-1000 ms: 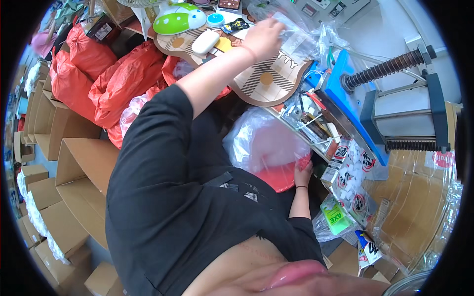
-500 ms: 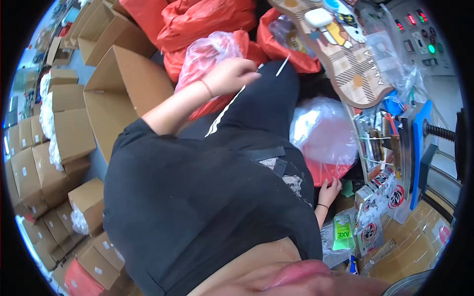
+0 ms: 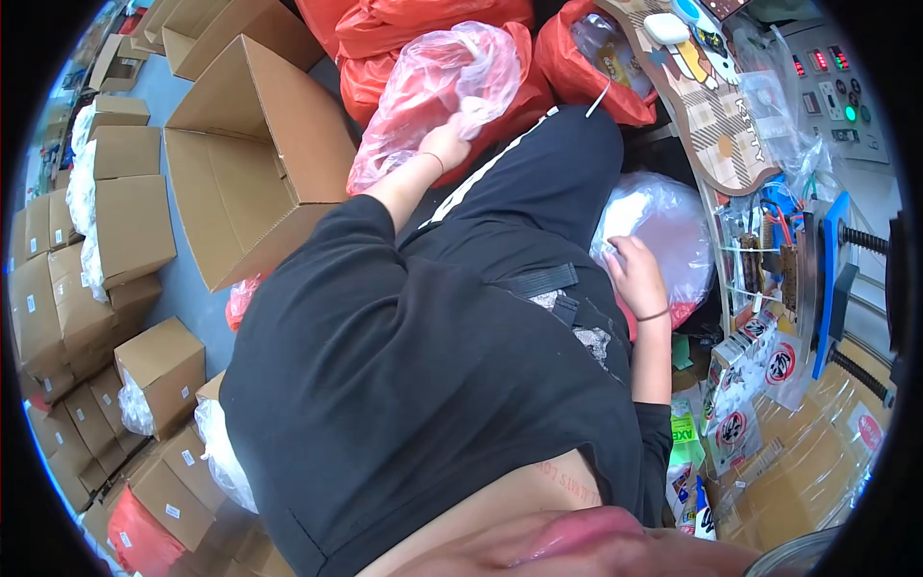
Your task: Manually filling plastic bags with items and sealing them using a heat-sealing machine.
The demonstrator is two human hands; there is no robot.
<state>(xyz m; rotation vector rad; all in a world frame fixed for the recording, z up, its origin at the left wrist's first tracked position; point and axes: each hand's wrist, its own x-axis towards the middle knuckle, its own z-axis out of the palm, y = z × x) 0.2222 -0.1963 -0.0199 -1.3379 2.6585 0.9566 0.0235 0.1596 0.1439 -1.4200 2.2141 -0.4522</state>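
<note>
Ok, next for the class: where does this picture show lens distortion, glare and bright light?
In the head view, the corners fall to black and the stacked cardboard boxes at the left lean along the curved rim; in the head view, white glare marks the clear plastic bag near the right hand; also in the head view, a green light glows at upper right.

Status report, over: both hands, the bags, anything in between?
Left hand at pink translucent bag, grip unclear. Right hand at clear plastic bag, loosely curled. Dark-trousered leg between those bags; open cardboard box to their left.
</note>
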